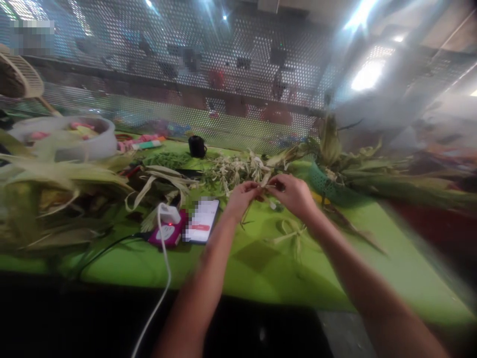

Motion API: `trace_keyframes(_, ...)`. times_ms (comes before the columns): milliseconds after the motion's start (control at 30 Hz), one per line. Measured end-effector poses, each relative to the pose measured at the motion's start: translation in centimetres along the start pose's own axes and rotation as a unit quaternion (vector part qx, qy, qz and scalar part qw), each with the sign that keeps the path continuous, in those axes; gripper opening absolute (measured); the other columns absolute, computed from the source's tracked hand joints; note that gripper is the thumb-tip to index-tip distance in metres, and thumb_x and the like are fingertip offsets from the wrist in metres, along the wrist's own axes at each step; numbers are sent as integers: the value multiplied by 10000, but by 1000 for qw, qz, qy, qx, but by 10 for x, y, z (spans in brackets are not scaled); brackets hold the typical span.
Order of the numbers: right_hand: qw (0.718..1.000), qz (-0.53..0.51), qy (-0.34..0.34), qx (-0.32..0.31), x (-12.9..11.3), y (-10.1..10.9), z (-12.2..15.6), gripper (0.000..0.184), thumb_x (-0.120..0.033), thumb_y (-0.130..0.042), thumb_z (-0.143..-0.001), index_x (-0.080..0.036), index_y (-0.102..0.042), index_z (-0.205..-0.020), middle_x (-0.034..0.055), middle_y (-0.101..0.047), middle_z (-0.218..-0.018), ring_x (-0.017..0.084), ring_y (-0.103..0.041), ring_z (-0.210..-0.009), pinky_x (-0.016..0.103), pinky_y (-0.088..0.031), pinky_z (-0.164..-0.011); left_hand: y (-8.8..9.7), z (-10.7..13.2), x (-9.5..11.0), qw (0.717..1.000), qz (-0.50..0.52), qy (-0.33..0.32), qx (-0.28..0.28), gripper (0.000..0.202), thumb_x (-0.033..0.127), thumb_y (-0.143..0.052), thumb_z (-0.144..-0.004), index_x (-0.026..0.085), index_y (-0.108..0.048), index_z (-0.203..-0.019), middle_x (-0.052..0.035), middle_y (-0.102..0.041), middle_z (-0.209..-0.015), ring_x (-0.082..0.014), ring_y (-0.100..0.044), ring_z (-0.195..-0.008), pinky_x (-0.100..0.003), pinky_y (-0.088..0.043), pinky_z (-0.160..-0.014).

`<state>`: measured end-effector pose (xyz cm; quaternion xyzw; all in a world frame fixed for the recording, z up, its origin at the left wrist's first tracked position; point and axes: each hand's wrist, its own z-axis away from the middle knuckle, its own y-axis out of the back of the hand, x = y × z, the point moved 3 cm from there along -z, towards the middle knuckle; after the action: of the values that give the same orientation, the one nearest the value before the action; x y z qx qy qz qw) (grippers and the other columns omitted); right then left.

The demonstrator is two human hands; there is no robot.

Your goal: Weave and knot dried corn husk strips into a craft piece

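My left hand (241, 198) and my right hand (292, 194) meet above the green table (261, 263), both pinching a thin pale strip of dried leaf (264, 185) between their fingertips. Loose ends of the strip hang down under the hands. A small knotted piece of leaf (288, 232) lies on the table just below my right wrist. A heap of pale leaf strips (238, 171) lies right behind the hands.
A phone (201, 220) lies left of my left hand, beside a magenta device (167, 233) with a white charger (168, 214) and cable. Long green and dry leaves (55, 189) pile at left, a grey bowl (74, 136) behind them. A green mesh basket (324, 184) and more leaves sit right. A perforated panel (238, 64) backs the table.
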<state>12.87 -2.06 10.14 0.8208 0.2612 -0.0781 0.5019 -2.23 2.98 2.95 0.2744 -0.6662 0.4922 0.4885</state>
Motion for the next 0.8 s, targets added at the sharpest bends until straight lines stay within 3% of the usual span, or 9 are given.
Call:
trace_keyframes(167, 992, -96, -69, -38, 31, 12, -1, 179, -354, -691, -784, -193, -729, -853, 20, -715, -750, 179, -622, -672, 284, -443, -640, 13, -2, 7, 996, 56, -7, 64, 290, 310, -810, -578, 149, -664, -771, -11, -698, -709, -101, -592, -554, -220, -447, -548)
trace_keyframes(333, 999, -2, -45, 13, 39, 23, 0, 124, -298, -656, -804, -201, -733, -811, 37, -717, -768, 191, -618, -685, 297, -423, -642, 16, -3, 9, 994, 82, 0, 76, 312, 290, -819, -574, 148, -672, -809, -8, -701, -712, -98, -596, -550, -229, -483, -573)
trace_keyframes(433, 999, 39, -6, 14, 27, 21, 0, 102, -266, -641, -812, -212, -728, -813, 47, -724, -829, 199, -626, -737, 303, -422, -675, 7, 0, 5, 993, 105, 28, 47, 325, 279, -831, -567, 154, -662, -815, -10, -718, -774, -101, -606, -560, -238, -495, -574)
trace_keyframes(600, 1000, -5, 11, 18, 11, 13, -4, 100, -281, -642, -821, -215, -717, -812, 33, -713, -802, 186, -621, -727, 290, -432, -688, -11, 4, -8, 986, 144, 77, -17, 325, 279, -842, -580, 158, -625, -788, -35, -737, -904, -94, -613, -571, -244, -499, -577)
trace_keyframes(800, 997, -71, -16, 31, 12, 13, -6, 101, -282, -654, -805, -202, -713, -811, 27, -710, -784, 182, -624, -715, 287, -445, -679, -15, 5, -12, 985, 144, 93, -27, 331, 274, -833, -603, 161, -590, -797, -35, -722, -794, -107, -629, -577, -216, -459, -526)
